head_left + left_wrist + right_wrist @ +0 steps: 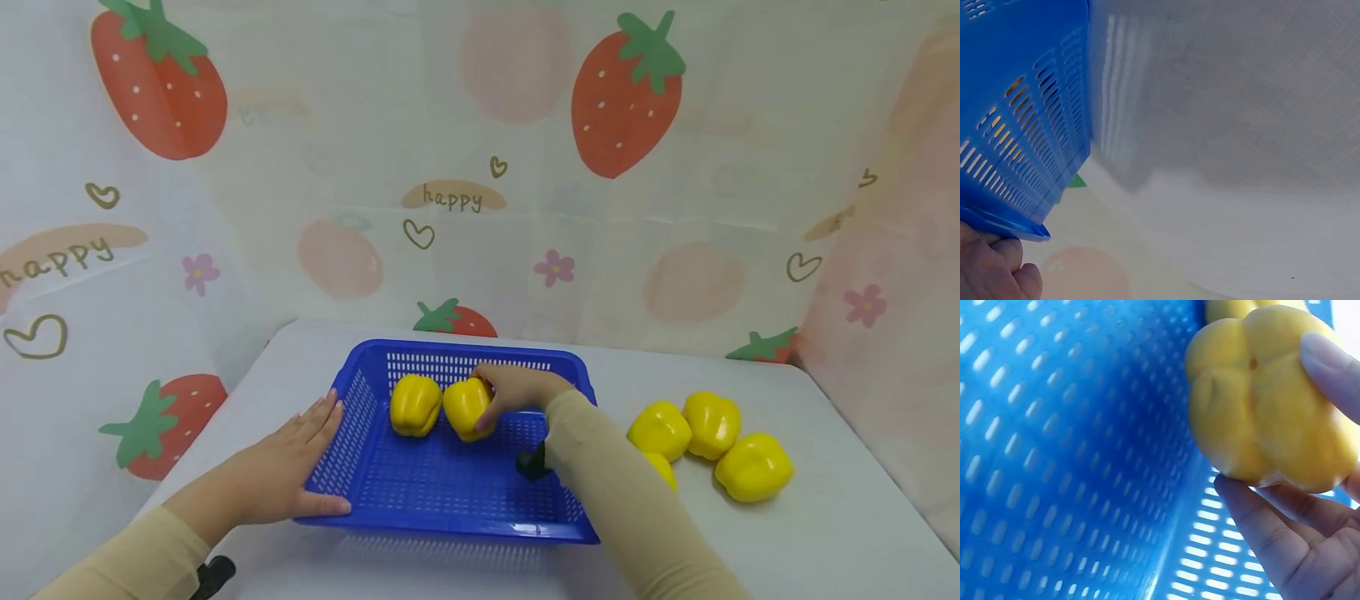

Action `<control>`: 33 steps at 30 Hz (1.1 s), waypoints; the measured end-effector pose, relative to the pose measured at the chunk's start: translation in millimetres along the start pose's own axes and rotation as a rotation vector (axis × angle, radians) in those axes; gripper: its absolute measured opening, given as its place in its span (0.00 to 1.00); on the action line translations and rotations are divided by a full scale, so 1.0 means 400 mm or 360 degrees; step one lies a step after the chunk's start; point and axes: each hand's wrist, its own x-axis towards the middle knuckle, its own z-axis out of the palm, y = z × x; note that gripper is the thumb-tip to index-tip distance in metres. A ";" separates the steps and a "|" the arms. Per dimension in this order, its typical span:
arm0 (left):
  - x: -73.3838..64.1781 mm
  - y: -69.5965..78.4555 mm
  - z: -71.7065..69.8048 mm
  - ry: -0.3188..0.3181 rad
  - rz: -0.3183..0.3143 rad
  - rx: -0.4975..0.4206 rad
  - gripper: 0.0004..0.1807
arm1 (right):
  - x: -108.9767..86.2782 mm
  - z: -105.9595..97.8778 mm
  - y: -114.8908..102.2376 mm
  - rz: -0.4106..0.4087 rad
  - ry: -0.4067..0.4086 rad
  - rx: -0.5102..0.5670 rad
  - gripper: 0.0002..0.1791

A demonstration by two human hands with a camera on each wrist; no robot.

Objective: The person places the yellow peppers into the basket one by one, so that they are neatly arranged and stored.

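My right hand [519, 388] grips a yellow bell pepper [462, 410] inside the blue plastic basket [442, 523]. The right wrist view shows that pepper [1260, 406] lobed end toward the camera, with the thumb on one side and fingers on the other. Just left of it, another yellow bell pepper [415, 406] sits toward the back of the basket. My left hand [281, 467] rests on the basket's left rim, fingers stretched along the edge and thumb at the near corner. In the left wrist view, fingers [997, 269] show beside the slotted basket wall [1029, 112].
Right of the basket, several yellow bell peppers [753, 467] lie grouped on the white table [810, 533], one partly hidden by my right sleeve [622, 492]. A strawberry-printed curtain [525, 150] hangs behind the table and along both sides.
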 end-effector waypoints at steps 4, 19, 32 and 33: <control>0.000 -0.004 0.004 0.0005 -0.0008 0.0002 0.62 | 0.003 0.005 -0.005 0.0021 -0.0010 -0.0030 0.30; 0.003 -0.008 0.009 -0.0018 -0.0020 0.0004 0.62 | 0.008 0.021 -0.009 0.0107 -0.0048 -0.0061 0.30; 0.007 -0.010 0.012 -0.0010 -0.0008 0.0010 0.61 | 0.001 0.016 -0.005 0.0135 -0.0015 -0.0076 0.27; 0.008 -0.010 0.013 -0.0009 -0.0008 0.0009 0.61 | 0.002 0.016 -0.004 0.0127 -0.0005 -0.0094 0.27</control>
